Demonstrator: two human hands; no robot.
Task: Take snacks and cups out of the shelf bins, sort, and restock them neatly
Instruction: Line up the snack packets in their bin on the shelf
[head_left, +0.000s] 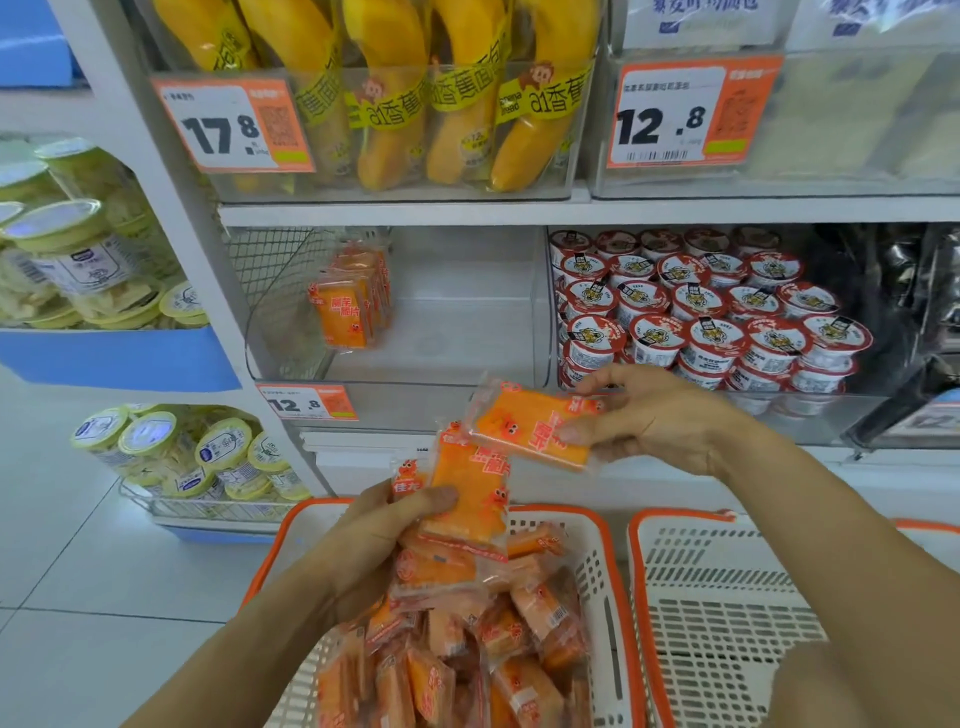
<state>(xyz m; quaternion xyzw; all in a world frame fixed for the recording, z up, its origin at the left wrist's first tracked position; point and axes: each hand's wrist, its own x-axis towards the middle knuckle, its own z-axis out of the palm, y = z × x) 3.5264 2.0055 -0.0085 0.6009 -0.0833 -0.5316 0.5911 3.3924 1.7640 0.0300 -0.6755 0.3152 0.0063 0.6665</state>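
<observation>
Orange packs (530, 428) pinched in both hands, left (379, 530) and right (649, 415), over the basket (597, 561); restocking the bin (441, 322) likely comes next.

I'm seeing orange snack packets (530, 428) with red lettering and small red crab figures, clear edges showing. The basket (597, 566) holding more of them is showing white lattice walls under an orange rim; the second basket (722, 597) is wearing the same white and orange. Cups (711, 332) in the right bin are showing white lids ringed red with a tiger face. Banana bread packs (457, 104) above are glowing yellow with yellow-green bands. Price tags (234, 127) are reading black digits on white, framed orange. Jars (78, 249) at left are carrying pale green lids.
</observation>
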